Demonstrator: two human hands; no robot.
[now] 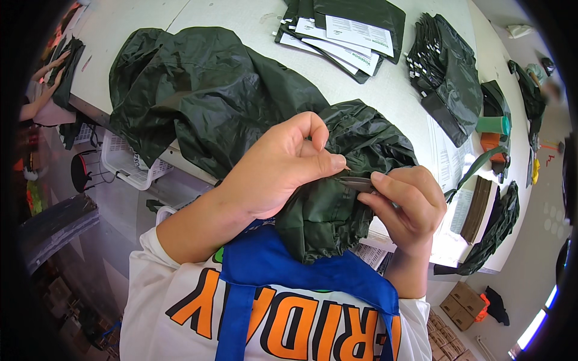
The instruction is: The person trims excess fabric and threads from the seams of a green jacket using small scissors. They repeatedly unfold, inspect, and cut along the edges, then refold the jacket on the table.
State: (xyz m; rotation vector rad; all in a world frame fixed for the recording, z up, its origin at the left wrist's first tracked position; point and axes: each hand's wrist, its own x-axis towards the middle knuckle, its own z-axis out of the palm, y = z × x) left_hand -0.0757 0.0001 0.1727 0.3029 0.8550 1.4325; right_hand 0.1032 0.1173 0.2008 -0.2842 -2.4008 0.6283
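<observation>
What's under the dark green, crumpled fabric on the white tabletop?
White tabletop shows around the dark green, crumpled fabric, whose near end hides part of a blue cloth apron. Anything directly beneath the folds is covered and cannot be seen.

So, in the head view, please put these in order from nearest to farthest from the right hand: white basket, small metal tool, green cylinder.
From the right hand:
1. Small metal tool: held at its fingertips.
2. Green cylinder: upper right of it.
3. White basket: far over on the left.
</observation>
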